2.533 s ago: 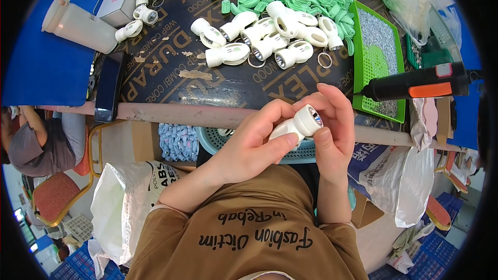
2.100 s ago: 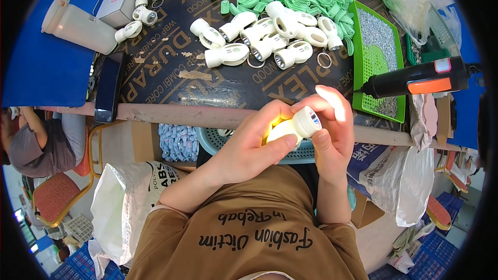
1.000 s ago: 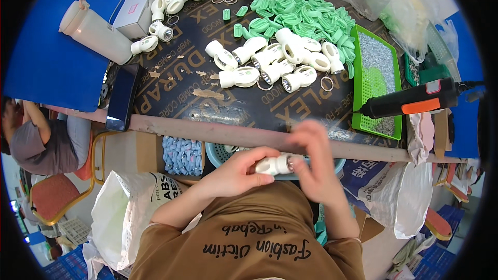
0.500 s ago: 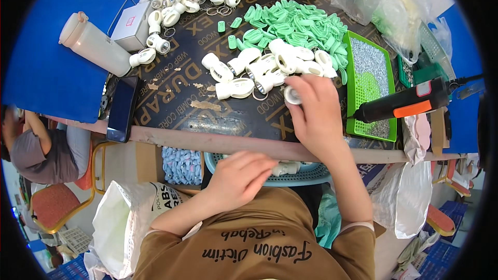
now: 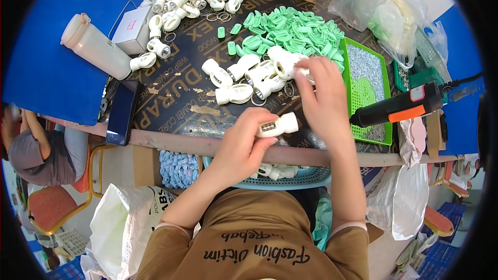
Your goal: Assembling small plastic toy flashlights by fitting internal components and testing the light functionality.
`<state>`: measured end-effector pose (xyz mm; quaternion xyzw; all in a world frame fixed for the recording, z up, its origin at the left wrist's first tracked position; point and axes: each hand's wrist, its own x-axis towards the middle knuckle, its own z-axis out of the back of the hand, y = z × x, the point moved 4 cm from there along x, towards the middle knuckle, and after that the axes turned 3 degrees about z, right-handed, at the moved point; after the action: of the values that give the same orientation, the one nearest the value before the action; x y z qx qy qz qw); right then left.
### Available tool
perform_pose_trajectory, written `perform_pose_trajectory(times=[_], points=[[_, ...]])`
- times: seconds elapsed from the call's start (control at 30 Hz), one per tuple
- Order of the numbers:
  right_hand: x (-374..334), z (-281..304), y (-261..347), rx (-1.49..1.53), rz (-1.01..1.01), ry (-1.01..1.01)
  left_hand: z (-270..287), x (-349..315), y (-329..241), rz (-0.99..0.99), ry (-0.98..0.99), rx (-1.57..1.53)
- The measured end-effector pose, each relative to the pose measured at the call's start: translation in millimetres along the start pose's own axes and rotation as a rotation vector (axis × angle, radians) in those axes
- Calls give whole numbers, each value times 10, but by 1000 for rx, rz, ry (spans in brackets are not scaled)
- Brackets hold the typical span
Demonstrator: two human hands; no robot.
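Observation:
My left hand (image 5: 241, 142) is closed round the end of a small white flashlight (image 5: 284, 126) just above the table's near edge. Its oval opening faces up and shows small metallic round parts inside. My right hand (image 5: 322, 91) reaches over the right end of a cluster of white flashlights (image 5: 264, 75), its fingers curled toward thumb; what lies between them is mostly hidden. Some of these flashlights have metal key rings. Behind the cluster spreads a heap of green oval plastic pieces (image 5: 290, 28).
A green tray (image 5: 388, 80) of small silvery parts stands right, with a black-and-orange electric screwdriver (image 5: 399, 108) across its near end. More flashlights (image 5: 179, 8), a white bottle (image 5: 96, 44) and a phone (image 5: 123, 111) lie left. A blue basket (image 5: 306, 180) sits below the edge.
The flashlight my right hand held is now in my left hand, which has come up over the table edge. My right hand has moved farther off, to the flashlight cluster.

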<state>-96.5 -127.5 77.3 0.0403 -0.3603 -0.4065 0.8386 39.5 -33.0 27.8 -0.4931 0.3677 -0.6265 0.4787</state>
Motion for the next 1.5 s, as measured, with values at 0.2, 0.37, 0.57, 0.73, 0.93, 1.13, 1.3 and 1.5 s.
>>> perform_pose_trajectory(times=[0.2, 0.37, 0.57, 0.73, 0.93, 1.13, 1.3, 1.5], points=[[594, -451, -467, -367, -45, 211, -140, 78, -23, -57, 95, 95], [665, -664, -613, -362, -188, 337, -176, 20, 11, -72, 133, 201], [628, -474, -584, -320, -184, 171, -207, 21, 0, -191, 151, 319], [329, 65, -155, 238, -177, -85, -160, 44, 20, -196, 178, 360], [-509, 239, -156, 483, -384, 38, -139, 64, 68, -181, 198, 389], [-888, 231, -62, 618, -364, 81, -138, 49, 93, -110, 193, 387], [-1042, 168, -57, 696, -414, 56, -136, 44, 86, -129, 194, 359], [-982, 242, -30, 495, -337, 152, -124, 57, 74, -141, 191, 363]])
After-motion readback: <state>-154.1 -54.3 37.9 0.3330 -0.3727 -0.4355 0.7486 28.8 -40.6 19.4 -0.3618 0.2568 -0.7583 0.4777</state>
